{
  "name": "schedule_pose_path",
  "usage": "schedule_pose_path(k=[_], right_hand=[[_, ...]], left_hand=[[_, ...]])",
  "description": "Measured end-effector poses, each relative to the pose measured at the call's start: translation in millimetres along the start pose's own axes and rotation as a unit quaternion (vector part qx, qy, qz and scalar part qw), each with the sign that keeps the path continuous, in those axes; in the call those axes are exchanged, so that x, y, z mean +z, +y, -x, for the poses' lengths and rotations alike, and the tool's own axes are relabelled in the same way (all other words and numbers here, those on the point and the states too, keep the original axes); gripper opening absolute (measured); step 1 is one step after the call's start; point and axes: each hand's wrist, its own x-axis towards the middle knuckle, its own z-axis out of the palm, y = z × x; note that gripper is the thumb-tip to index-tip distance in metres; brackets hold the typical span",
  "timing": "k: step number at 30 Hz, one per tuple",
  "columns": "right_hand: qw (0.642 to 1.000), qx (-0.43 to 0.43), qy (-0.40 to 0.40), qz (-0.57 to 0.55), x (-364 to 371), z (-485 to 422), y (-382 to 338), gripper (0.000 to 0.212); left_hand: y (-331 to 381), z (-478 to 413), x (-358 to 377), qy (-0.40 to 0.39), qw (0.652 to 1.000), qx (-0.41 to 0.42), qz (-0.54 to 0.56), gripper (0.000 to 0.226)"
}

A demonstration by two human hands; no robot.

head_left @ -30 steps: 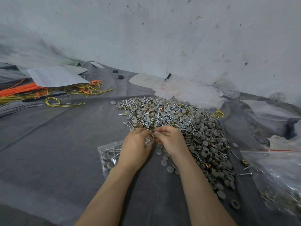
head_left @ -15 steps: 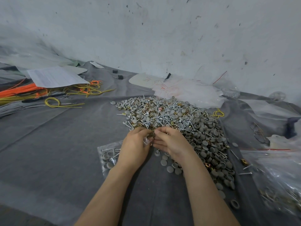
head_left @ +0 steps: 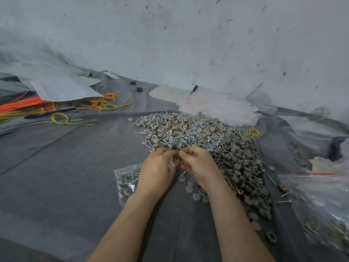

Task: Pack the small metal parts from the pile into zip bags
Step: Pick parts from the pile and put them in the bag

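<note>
— What is nearest us?

— Our left hand [head_left: 156, 167] curls round a small zip bag [head_left: 172, 163] and holds it upright. Our right hand [head_left: 198, 163] pinches its mouth, we judge to feed parts in. We cannot tell if a part sits between those fingertips.

— And the finished work?

— A filled zip bag [head_left: 125, 183] lies flat on the grey cloth [head_left: 56, 176], partly under our left wrist and out of the way.

— The stock?

— The pile [head_left: 198, 135] of screws, grey caps and brass clips touches our knuckles, so each reach is short. A heap of empty clear bags [head_left: 217, 108] waits beyond it, against the wall [head_left: 170, 44].
</note>
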Motion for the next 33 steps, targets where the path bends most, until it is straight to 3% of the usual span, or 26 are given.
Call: schedule_pose_path(k=[7,12,18,23,28,33], right_hand=[[1.000,-0.002,-0.006,-0.008,2.2,1.5,0.0,0.003],[0.995,0.030,-0.034,-0.094,-0.2,2.6,-3.0,0.008],[0.990,0.009,-0.039,-0.136,-0.1,2.5,-3.2,0.003],[0.996,-0.012,-0.022,-0.081,-2.4,-0.3,2.3,0.004],[0.997,-0.071,-0.019,0.036,-3.9,-1.8,3.9,0.005],[0.981,-0.127,0.000,0.145,0.5,-1.4,5.7,0.014]], left_hand=[[1.5,0.1,0.0,0.024,0.999,-0.006,0.022,0.023],[1.8,-0.9,0.0,0.018,0.998,-0.008,0.063,0.025],[1.8,-3.0,-1.0,0.035,0.986,-0.080,0.139,0.014],[4.2,-3.2,-4.9,0.020,0.974,-0.114,0.195,0.017],[4.3,-3.0,-6.1,0.030,0.970,-0.139,0.198,0.004],[4.9,-0.5,-6.4,0.048,0.993,-0.068,0.085,0.007]])
